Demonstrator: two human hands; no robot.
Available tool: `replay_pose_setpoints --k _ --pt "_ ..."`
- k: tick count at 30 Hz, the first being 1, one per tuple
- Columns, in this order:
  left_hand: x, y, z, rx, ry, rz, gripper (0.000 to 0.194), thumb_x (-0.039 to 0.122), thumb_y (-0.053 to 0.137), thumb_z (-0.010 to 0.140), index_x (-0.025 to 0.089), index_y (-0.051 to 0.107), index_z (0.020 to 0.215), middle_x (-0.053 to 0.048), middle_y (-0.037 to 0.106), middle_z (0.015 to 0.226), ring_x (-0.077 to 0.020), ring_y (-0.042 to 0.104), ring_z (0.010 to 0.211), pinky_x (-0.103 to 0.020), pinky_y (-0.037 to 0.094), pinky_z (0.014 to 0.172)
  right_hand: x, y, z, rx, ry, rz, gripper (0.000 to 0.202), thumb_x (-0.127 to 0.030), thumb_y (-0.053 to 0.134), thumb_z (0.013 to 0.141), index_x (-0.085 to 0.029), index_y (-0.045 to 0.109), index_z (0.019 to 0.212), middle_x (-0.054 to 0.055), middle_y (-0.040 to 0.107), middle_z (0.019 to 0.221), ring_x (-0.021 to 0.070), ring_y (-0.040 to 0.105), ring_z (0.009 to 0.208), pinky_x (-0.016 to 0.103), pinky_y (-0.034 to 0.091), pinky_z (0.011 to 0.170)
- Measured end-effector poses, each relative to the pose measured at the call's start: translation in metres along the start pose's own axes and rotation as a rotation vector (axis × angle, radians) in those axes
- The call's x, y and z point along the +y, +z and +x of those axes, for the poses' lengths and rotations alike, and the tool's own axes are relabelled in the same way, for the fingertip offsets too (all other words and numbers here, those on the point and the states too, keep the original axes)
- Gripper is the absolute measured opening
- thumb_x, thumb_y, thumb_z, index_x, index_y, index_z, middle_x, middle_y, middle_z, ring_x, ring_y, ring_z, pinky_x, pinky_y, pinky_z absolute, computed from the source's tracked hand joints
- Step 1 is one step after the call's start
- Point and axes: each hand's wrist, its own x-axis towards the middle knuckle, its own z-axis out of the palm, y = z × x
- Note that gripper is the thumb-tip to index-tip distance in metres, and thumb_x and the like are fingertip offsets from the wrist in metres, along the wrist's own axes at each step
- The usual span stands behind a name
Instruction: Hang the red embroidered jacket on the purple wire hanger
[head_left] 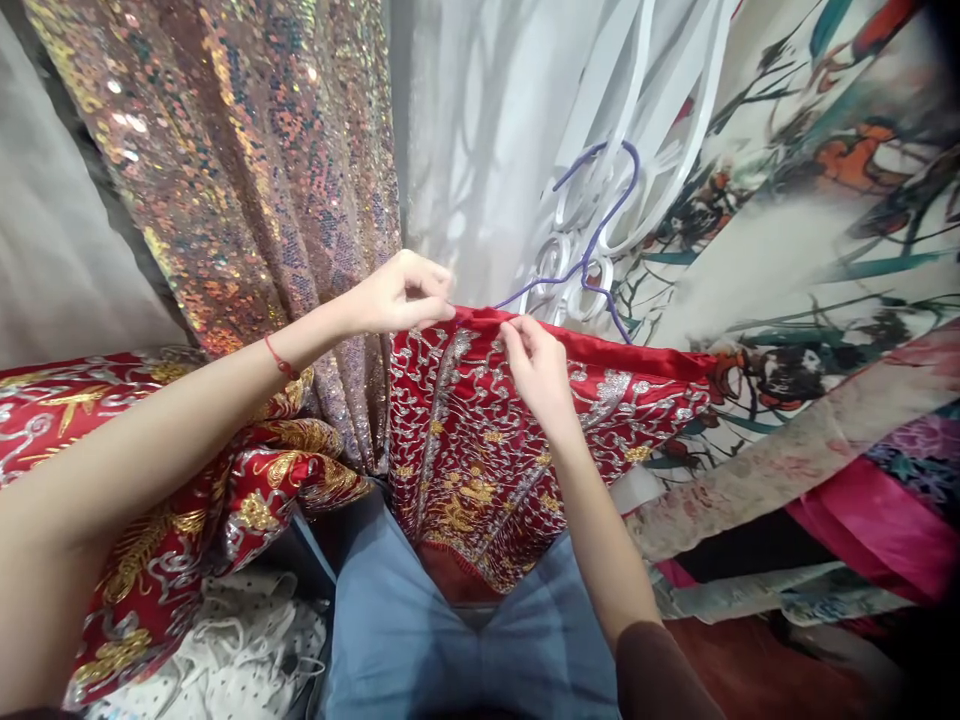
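Note:
A red skirt-like garment (480, 440) with silver and gold embroidery hangs in front of me, its plain red band (600, 350) along the top. At the band's left end, my left hand (409, 292) is closed, thumb and fingers pinching the edge. My right hand (536, 370) pinches the same band a little further right. A purple wire hanger (589, 265) rises behind the band, its hook bare and its lower part hidden by the cloth. What lies between my fingertips besides the band is too small to make out.
Behind hang a sequinned cloth (285, 150), a white curtain (472, 130) and a floral-painted cloth (810, 220). A white scrolled frame (645, 200) stands beyond the hanger. Left lie another red embroidered garment (247, 480) and white dotted cloth (232, 650). Pink fabric (877, 520) sits at right.

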Motion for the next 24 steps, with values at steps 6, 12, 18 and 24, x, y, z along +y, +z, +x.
replay_pose_setpoints --k 6,12,18,24 --pt "-0.011 0.003 0.003 0.297 -0.132 0.271 0.022 0.030 0.059 0.077 0.019 0.068 0.060 -0.002 0.055 0.058 -0.0128 0.047 0.058 -0.030 0.032 0.058 0.000 -0.011 0.000 -0.046 0.053 0.062 0.035 -0.043 0.049 0.094 -0.018 0.064 0.076 -0.002 0.050 0.058 0.0083 0.039 0.051 0.025 0.030 0.053" --pt "0.014 0.013 0.005 0.221 -0.157 -0.225 0.021 0.035 0.066 0.080 0.015 0.072 0.073 0.000 0.055 0.059 -0.0075 0.041 0.053 -0.025 0.030 0.052 0.005 -0.016 0.003 -0.668 0.076 0.342 0.023 -0.040 0.071 0.080 -0.018 0.075 0.082 0.001 0.065 0.063 0.0074 0.048 0.050 0.022 0.036 0.050" --pt "0.019 0.008 0.003 -0.226 -0.151 -0.508 0.022 0.035 0.072 0.076 0.013 0.075 0.075 -0.002 0.062 0.063 -0.0065 0.046 0.053 -0.022 0.034 0.050 0.013 0.001 0.004 -0.363 0.172 0.846 0.038 -0.054 0.064 0.085 -0.024 0.073 0.105 -0.005 0.056 0.056 0.0020 0.028 0.037 0.020 0.021 0.038" --pt "0.013 0.007 0.002 -0.230 -0.149 -0.414 0.017 0.032 0.075 0.073 0.016 0.078 0.078 -0.004 0.069 0.074 -0.0091 0.057 0.065 -0.022 0.043 0.061 0.003 0.008 0.007 -0.149 -0.215 0.401 0.022 -0.033 0.065 0.087 -0.029 0.074 0.107 0.000 0.064 0.083 0.0069 0.049 0.056 0.023 0.042 0.052"
